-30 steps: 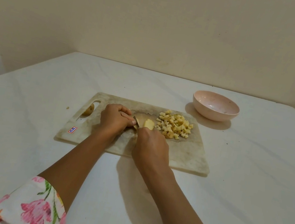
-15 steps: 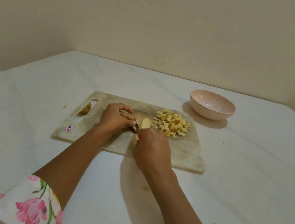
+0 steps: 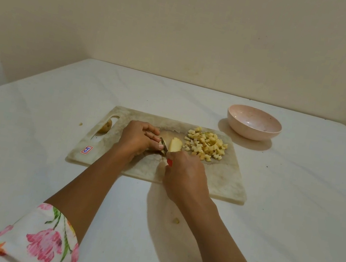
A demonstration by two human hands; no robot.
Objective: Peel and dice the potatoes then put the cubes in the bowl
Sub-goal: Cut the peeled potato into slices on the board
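My left hand [image 3: 137, 139] curls its fingers [image 3: 154, 138] beside the peeled potato piece [image 3: 175, 145]; my right hand [image 3: 185, 174] grips the knife [image 3: 164, 147] between them on the cutting board [image 3: 223, 181].

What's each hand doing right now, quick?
Left hand: closed on the potato piece, steadying it on the cutting board.
Right hand: closed on the red-handled knife, slicing.

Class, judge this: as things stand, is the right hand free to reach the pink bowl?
Probably not yet: the right hand grips the knife mid-cut. The path to the bowl looks open, past the potato cubes.
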